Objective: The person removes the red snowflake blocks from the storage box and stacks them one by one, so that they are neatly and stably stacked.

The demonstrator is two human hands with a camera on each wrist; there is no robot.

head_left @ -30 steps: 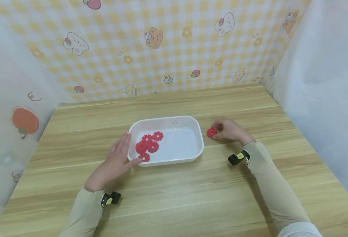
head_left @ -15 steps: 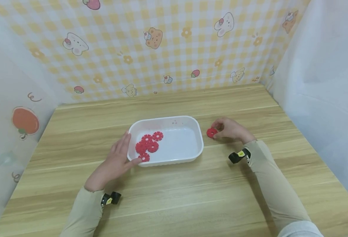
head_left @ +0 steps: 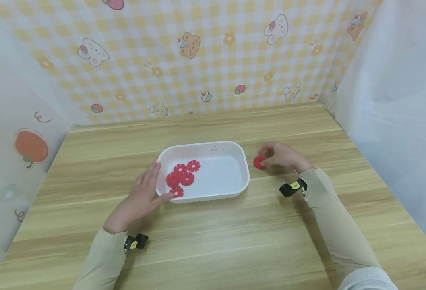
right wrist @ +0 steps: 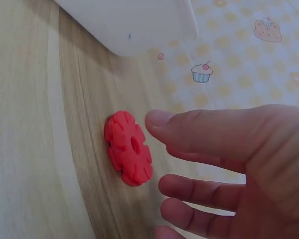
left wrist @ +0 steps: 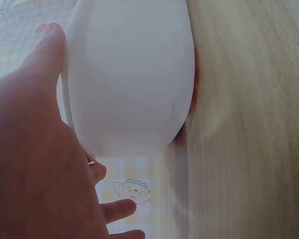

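A white tray (head_left: pixel 227 195) stands mid-table, with several red notched discs (head_left: pixel 187 179) lying at its left end. My left hand (head_left: pixel 140 197) rests against the tray's left end, thumb along the near rim and fingers extended along the side. To the right of the tray, a small stack of red notched discs (right wrist: pixel 129 149) lies flat on the table. My right hand (head_left: pixel 283 157) is just above this stack. In the right wrist view, its thumb and loosely bent fingers stand apart from the discs and hold nothing.
The wooden table (head_left: pixel 213 245) carries the tray and discs. A yellow checked wall covering (head_left: pixel 213 68) stands behind it. White sheeting (head_left: pixel 398 100) hangs at the right, and another printed sheet (head_left: pixel 13 121) is at the left.
My right thumb and fingers have drawn slightly up and off the disc stack, which stays on the table. My left hand and the tray have not visibly moved.
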